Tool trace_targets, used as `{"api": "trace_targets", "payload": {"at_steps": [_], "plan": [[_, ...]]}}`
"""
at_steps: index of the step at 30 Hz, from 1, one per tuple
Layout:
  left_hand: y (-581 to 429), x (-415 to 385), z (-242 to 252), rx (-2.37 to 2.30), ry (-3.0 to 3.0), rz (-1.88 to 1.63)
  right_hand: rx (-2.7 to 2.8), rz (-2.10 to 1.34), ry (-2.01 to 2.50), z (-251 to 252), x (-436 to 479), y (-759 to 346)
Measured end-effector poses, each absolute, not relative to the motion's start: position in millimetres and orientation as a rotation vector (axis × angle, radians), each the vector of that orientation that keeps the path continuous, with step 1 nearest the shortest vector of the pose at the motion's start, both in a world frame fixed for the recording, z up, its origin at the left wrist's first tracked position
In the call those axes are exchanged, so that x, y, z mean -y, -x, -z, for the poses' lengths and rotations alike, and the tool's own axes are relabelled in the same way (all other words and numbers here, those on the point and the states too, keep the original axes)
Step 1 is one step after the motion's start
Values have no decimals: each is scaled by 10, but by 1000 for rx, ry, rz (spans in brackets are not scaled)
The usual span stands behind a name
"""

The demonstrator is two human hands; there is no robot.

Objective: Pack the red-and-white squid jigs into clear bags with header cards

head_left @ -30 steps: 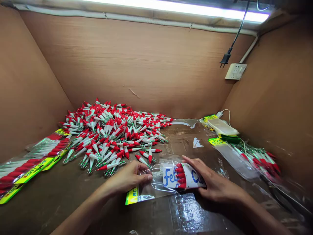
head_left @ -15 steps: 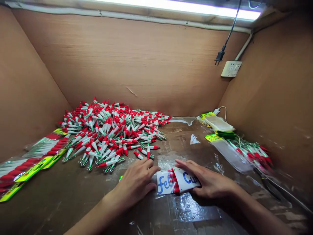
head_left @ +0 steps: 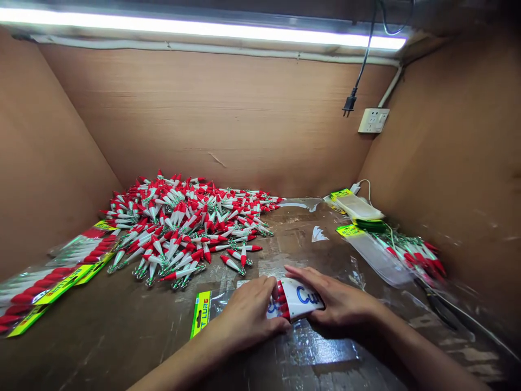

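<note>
My right hand [head_left: 344, 300] is closed around a white holder with blue lettering [head_left: 303, 297]. Red tips of several fishing lures [head_left: 284, 304] poke out of its left end. My left hand [head_left: 254, 308] is closed over that end, thumb and fingers on either side of the tips; whether it grips the lures or the film around them is partly hidden. Beneath the left hand and forearm lies a clear plastic bag with a yellow header card [head_left: 201, 314].
A big heap of red-and-white lures [head_left: 183, 222] lies at the back left. Filled lure packs [head_left: 52, 282] rest at far left. On the right are empty bags [head_left: 378, 255], more lures [head_left: 419, 255] and black-handled pliers [head_left: 437, 304]. A plug [head_left: 349, 103] dangles above.
My left hand has moved right onto the holder's open end, covering most of the left lettering. More of the bag's yellow header shows. The view has tilted up slightly.
</note>
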State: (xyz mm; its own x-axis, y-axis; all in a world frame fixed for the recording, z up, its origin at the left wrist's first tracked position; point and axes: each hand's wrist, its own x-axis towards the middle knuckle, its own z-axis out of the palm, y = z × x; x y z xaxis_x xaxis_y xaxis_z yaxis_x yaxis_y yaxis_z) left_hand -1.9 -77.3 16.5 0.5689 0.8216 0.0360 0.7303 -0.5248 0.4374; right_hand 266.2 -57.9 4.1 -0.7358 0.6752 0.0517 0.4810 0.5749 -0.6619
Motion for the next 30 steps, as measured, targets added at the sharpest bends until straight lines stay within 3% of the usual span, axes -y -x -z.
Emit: {"api": "trace_targets", "payload": {"at_steps": [24,30], "plan": [[-65,893,-2,-1088,-2380,-775,2523,-817,938,-77,647,-2437],[-67,881,61,-719,-2376,-724,2593,-787,962,-64,651,-2455]]}}
